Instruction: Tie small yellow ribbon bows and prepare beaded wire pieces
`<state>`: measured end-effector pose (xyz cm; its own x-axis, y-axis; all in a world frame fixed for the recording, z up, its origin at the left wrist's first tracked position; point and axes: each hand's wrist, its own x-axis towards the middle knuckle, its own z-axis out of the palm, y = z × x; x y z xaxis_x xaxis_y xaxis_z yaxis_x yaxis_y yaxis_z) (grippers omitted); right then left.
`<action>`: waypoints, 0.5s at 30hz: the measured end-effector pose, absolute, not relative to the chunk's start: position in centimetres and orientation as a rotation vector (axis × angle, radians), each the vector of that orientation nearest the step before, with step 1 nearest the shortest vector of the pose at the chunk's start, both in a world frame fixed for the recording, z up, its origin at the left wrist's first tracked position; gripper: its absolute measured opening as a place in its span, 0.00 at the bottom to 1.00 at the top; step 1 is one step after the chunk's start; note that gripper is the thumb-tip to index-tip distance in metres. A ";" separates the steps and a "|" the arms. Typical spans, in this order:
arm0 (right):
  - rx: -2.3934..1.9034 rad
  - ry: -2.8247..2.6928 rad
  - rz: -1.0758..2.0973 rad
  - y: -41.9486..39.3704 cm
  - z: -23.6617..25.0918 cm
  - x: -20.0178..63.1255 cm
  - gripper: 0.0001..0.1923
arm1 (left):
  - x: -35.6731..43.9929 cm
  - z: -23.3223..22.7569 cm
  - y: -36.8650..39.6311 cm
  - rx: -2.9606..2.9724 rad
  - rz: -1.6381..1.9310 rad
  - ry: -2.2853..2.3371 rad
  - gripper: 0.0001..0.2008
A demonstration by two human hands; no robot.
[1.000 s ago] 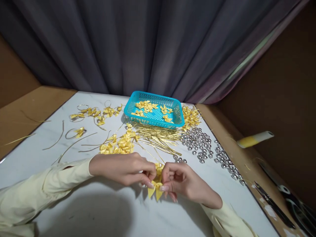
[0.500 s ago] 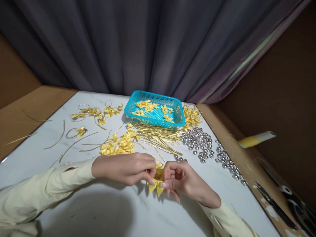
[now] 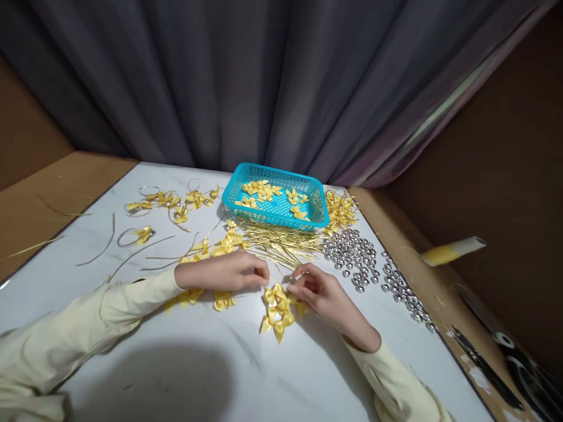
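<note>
Fingertips of the left hand (image 3: 226, 272) and right hand (image 3: 319, 293) pinch together near a thin gold wire (image 3: 277, 271); whether either actually grips it is too small to tell. 2 yellow ribbon bows (image 3: 277, 310) lie on the white table (image 3: 197, 363) just below, the right hand hiding their right edge.

Table layout, head view: hands near centre, supplies behind and to either side.

On the table (image 3: 229, 375), the left hand (image 3: 224, 272) lies over the near edge of a pile of bows (image 3: 217, 249); the right hand (image 3: 319, 293) sits just right of it, with a cluster of bows (image 3: 276, 308) between and before both hands. Behind the hands lies a bundle of wires (image 3: 281, 241), and behind that a basket (image 3: 276, 196) with bows in it. Beads (image 3: 352, 252) lie right of the wires. Looped bows (image 3: 169, 199) lie left of the basket.
</note>
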<state>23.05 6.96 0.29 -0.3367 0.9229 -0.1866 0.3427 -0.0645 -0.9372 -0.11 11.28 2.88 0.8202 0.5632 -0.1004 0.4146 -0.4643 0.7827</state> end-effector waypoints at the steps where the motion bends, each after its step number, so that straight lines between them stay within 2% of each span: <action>1: -1.376 -1.700 1.358 7.1 0.4 23.4 0.18 | -0.3 3.0 11.4 2.119 0.229 0.746 0.07; 8: -1.456 -1.987 0.935 9.6 3.1 24.2 0.14 | -3.0 7.7 12.4 2.144 0.552 1.174 0.11; 12: -1.363 -2.358 0.754 12.1 4.5 21.1 0.13 | -4.8 10.4 11.8 2.248 0.723 1.337 0.15; 15: -1.282 -2.561 0.649 13.4 4.1 17.7 0.07 | -5.5 11.4 11.3 2.295 0.761 1.376 0.17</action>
